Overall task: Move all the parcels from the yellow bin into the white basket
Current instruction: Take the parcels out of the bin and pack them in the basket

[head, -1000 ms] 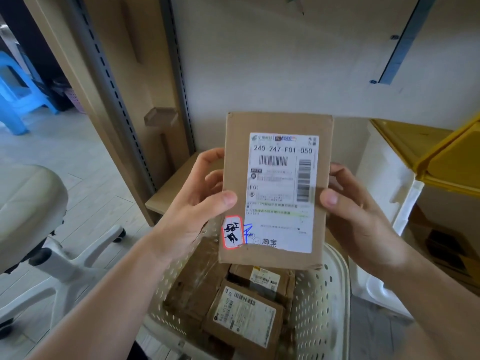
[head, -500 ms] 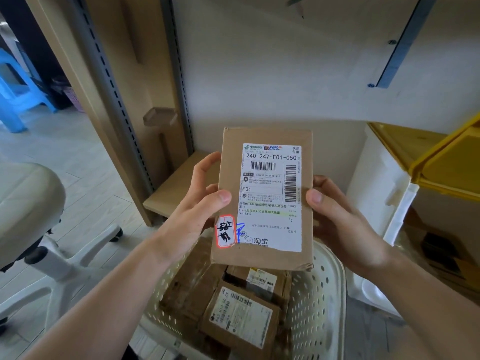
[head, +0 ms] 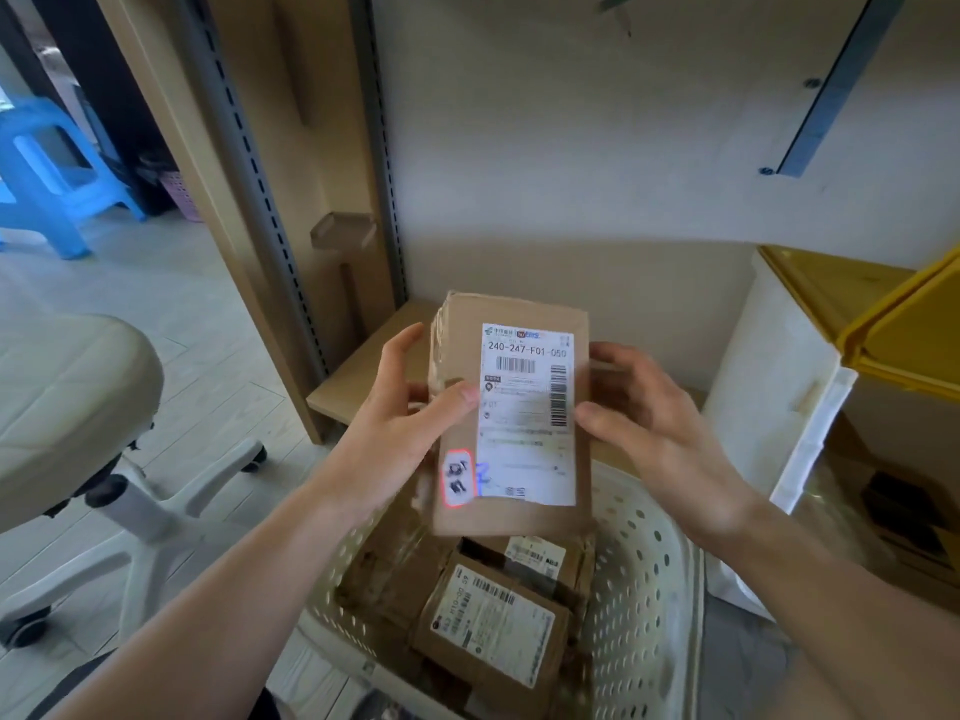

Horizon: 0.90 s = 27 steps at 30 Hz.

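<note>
A brown cardboard parcel (head: 514, 314) with a white shipping label and a red-edged sticker stands upright above the white basket (head: 644, 579). My left hand (head: 400, 423) grips its left edge, thumb across the front. My right hand (head: 649, 423) is at its right edge with fingers spread, thumb tip near the label; whether it presses the parcel is unclear. Several brown parcels (head: 493, 621) lie inside the perforated basket below. The yellow bin (head: 904, 335) stands at the right, its lid raised, with dark parcels (head: 904, 506) dimly visible inside.
A beige office chair (head: 67, 407) on a white wheeled base stands at the left. A wooden shelf frame with a slotted metal rail (head: 249, 200) rises behind the basket. A blue plastic stool (head: 47, 168) is far left. A white wall fills the back.
The parcel has sunk lower toward the basket and turned, so its left side shows. My right hand's fingers have loosened and spread at its right edge.
</note>
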Each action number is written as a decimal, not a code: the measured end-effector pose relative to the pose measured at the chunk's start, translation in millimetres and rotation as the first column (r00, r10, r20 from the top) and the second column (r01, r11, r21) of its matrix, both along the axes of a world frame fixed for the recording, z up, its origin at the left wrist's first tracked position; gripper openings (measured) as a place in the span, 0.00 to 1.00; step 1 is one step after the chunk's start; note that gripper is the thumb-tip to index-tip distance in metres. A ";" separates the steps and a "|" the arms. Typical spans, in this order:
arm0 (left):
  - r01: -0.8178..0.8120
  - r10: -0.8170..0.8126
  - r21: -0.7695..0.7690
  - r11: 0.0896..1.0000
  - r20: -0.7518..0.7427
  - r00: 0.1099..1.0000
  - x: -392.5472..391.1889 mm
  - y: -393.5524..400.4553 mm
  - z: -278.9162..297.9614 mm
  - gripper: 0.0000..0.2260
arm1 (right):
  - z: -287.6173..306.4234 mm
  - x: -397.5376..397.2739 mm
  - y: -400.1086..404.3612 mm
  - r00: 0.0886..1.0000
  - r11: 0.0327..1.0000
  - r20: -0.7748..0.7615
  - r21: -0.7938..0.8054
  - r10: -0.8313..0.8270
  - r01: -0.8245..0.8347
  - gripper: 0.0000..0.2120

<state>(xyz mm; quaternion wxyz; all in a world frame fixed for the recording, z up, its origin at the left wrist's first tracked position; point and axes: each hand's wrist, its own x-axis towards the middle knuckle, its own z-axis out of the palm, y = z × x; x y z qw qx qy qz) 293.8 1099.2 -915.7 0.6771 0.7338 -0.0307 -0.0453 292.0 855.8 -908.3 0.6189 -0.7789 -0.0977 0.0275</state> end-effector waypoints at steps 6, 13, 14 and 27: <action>-0.010 0.020 0.159 0.987 -0.066 0.998 -6.6 -13.8 -14.7 0.55 | -3.0 -14.9 23.3 0.990 0.913 -0.100 -0.388 0.095 -0.127 0.48; -0.003 0.040 0.231 0.973 -0.158 0.987 -15.5 -16.5 -18.2 0.34 | -14.0 -22.9 39.9 0.991 0.807 -0.127 -0.589 -0.037 -0.045 0.69; 0.034 0.021 0.298 0.954 -0.182 0.983 -15.9 -13.0 -17.7 0.27 | -11.6 -22.1 37.5 0.990 0.800 -0.138 -0.597 -0.041 -0.050 0.69; 0.096 0.094 0.924 0.370 -0.140 0.986 39.5 87.7 -138.0 0.10 | -18.3 -13.9 -0.6 0.972 0.775 -0.236 -0.613 0.004 -0.151 0.60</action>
